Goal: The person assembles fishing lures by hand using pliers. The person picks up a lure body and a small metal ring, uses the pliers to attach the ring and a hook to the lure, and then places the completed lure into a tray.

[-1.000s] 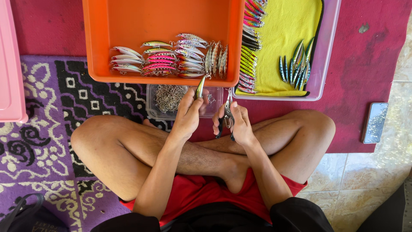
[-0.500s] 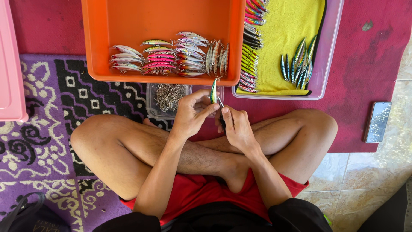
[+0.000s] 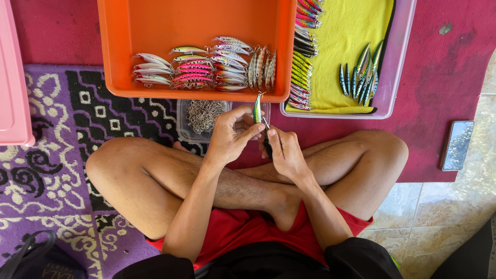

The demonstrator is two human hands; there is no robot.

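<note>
Between both hands, green fishing lure [image 3: 257, 108] upright, lengthwise vertical.

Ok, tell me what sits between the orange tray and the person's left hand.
In the head view, a small clear tub of metal hooks lies between the orange tray and the left hand, which holds a green-yellow fishing lure.

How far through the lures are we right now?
Done, by the look of it: a pile of lures lies in the orange tray. In hand: the left hand holds one green lure upright while the right hand works pliers at its lower end. Left: apparently the rows and blue lures on the yellow cloth.
</note>
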